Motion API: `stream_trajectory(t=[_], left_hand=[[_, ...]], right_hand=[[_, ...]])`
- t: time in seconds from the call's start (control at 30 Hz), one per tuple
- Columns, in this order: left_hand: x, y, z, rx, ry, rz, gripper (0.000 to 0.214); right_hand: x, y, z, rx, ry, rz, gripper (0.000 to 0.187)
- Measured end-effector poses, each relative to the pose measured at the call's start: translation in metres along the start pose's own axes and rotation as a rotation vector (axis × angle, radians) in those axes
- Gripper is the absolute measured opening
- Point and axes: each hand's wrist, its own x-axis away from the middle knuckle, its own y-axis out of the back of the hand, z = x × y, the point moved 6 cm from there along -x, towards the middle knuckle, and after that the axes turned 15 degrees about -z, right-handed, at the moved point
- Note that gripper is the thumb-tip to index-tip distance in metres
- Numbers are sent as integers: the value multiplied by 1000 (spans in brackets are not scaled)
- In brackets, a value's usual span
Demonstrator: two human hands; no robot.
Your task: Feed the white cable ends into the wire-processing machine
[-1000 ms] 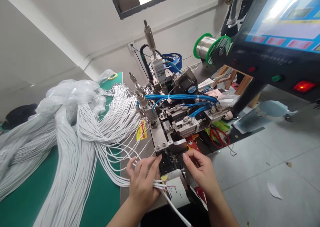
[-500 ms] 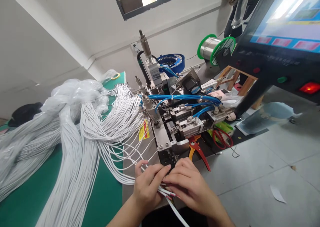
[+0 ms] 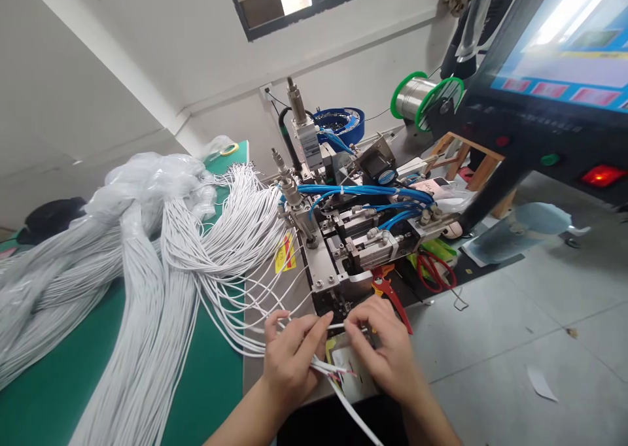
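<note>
My left hand (image 3: 290,354) is closed round a small bunch of thin white cables (image 3: 328,367) whose stripped coloured ends poke out to the right. Thumb and forefinger of my right hand (image 3: 383,346) pinch one white cable (image 3: 337,326) and hold it level in front of the metal soldering machine (image 3: 338,250), right at its dark front slot. Both hands are close together over a white label plate (image 3: 350,373) at the machine's near edge.
Large bundles of white cables (image 3: 147,269) lie on the green mat (image 3: 216,380) to the left. Red and orange pliers (image 3: 392,292), red scissors (image 3: 434,269), a green solder spool (image 3: 424,96), a blue feeder bowl (image 3: 341,122) and a touchscreen panel (image 3: 554,60) stand around.
My right hand came over to my left hand, took one cable from the bunch, and has carried it up towards the machine's front slot. The label plate shows again.
</note>
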Motion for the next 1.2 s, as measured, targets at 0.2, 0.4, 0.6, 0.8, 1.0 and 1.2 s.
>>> stream_trajectory(t=[0.2,0.4,0.6,0.8,1.0,1.2], left_hand=[[-2,2,2,-54,46,-66,19],[-3,2,1,-19,48,-68,14],[-5,3,-1,-17,50,-78,14],[-3,2,1,-16,87,-81,15],[-3,0,2,-16,108,-75,15],[-3,-2,3,-9,116,-47,15]], right_hand=[[2,6,-26,-101,-247,-124,16],[7,-7,-39,-249,-434,-97,21],[6,-8,-38,-311,-440,-71,23],[4,-7,-34,-318,-375,-35,24],[2,-7,-33,-329,-365,4,20],[2,-7,-33,-349,-359,21,20]])
